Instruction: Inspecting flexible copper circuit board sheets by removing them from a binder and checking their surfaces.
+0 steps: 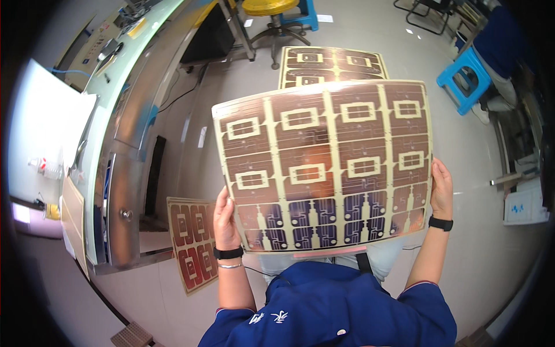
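Observation:
A large copper circuit board panel (303,151) spans the space before me, raised over my lap. Its shiny face carries rows of repeated patterns with pale cream borders and rectangular frames. My left hand (225,220) grips its left edge near the lower corner, fingers mostly behind the sheet. On the opposite side, my right hand (441,188) is closed on the right edge, thumb at the front. Beyond the held sheet shows another copper panel (335,58), partly covered by it. A panel with reddish patterns (193,243) leans low beside my left forearm.
To the left runs a glass-topped metal bench (128,63) with a bright white panel (49,115) on it. A yellow round stool (269,7) stands ahead. At the right are a blue plastic stool (464,81), a seated person (503,69) and a white box (526,205).

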Motion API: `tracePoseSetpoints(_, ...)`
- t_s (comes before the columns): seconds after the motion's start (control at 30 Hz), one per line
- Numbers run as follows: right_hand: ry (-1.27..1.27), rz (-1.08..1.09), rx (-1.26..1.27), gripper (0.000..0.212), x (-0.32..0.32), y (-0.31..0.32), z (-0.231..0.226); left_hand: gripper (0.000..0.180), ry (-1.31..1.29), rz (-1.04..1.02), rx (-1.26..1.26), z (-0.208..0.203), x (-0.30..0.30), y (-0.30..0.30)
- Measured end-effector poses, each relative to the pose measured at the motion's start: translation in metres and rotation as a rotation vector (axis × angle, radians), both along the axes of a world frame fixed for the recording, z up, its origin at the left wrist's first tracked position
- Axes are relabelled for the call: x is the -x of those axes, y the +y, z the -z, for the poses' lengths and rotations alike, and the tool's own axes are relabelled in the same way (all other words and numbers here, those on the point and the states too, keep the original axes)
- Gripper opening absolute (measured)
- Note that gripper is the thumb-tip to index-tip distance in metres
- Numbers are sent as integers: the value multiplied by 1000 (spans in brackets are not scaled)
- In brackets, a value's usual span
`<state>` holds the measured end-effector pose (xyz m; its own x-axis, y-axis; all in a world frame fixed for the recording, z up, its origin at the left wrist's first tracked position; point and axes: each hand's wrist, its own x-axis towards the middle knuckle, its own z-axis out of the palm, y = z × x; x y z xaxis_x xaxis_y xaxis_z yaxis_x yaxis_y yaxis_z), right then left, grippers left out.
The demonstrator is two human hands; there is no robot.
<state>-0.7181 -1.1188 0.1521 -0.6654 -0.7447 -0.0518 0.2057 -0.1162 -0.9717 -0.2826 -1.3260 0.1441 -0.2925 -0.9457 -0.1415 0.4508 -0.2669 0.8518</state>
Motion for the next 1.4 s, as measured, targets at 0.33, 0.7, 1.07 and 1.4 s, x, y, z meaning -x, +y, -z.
tracePoseSetpoints(0.33,19,-9,-53,27,-1,6,2,38,42,51,11,-24,4,1)
tracePoseSetpoints(0.7,90,158,376,22,14,0,-17,8,38,-153,516,-61,16,-11)
tracePoseSetpoints(1.07,157,215,606,24,10,4,-42,8,97,-213,579,-69,35,-17)
tracePoseSetpoints(1.4,-671,-82,554,33,-67,-20,-50,15,177,32,392,-33,46,-20)
